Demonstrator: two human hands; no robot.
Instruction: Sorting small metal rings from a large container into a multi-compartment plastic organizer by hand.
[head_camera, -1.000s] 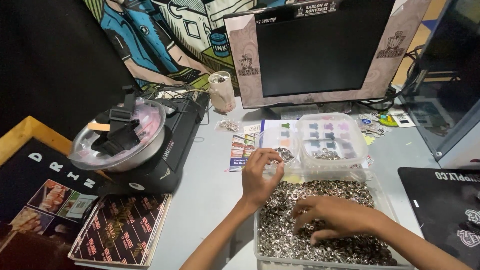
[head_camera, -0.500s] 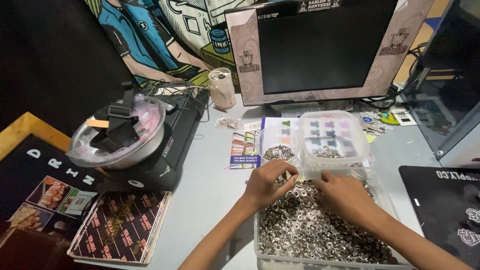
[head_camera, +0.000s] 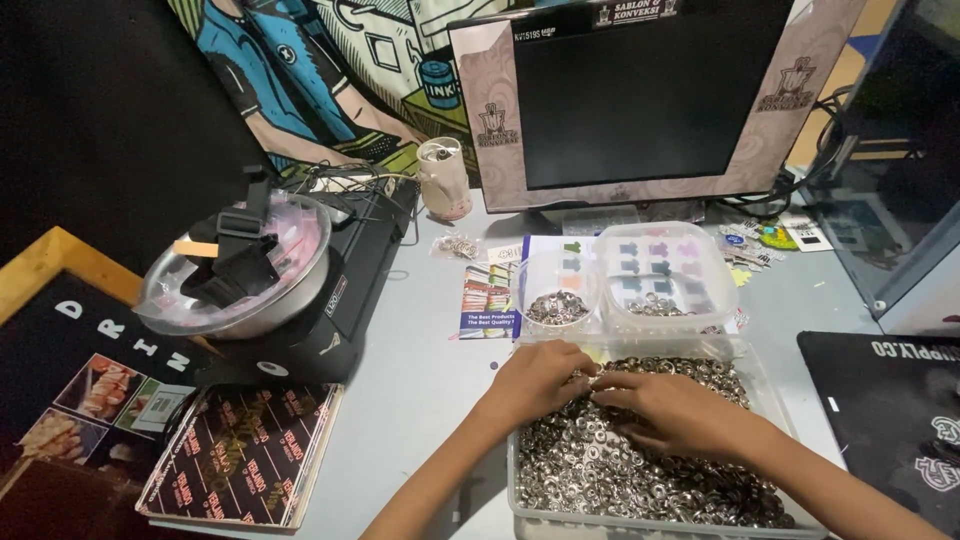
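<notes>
Silvery metal rings (head_camera: 640, 470) fill a clear plastic tray (head_camera: 520, 500) on the grey table (head_camera: 420, 380), and both of the person's hands are down in the heap at its far end. The left hand (head_camera: 535, 378) rests knuckles up over the tray's far left corner, fingers curled down and drawn together into the rings; whether they pinch any single ring I cannot tell, since the tips are buried. The right hand (head_camera: 675, 410) lies flat just beside it, its fingers pointing toward the left hand, close together and pressed on the pile, the fingertips of the two hands almost meeting. Rings spread out beneath and behind both palms, toward the person, covering the tray floor. Just beyond the left fingers stands a small round clear cup (head_camera: 557, 295) with a shallow layer of the same rings in its bottom. Beyond the right fingers, beside the cup and touching it, sits a clear lidded box (head_camera: 655, 275) with a few more rings inside. Both stand on a printed leaflet (head_camera: 490, 295). Farther off past the fingertips rises a dark monitor (head_camera: 635, 95) with a pale patterned frame, and a small pale jar (head_camera: 443, 180) stands near its left foot. Well to the left of the left hand a metal bowl (head_camera: 240, 275) holding black parts sits on a black machine (head_camera: 340, 300), with a dark patterned booklet (head_camera: 240, 455) lying nearer the person.
</notes>
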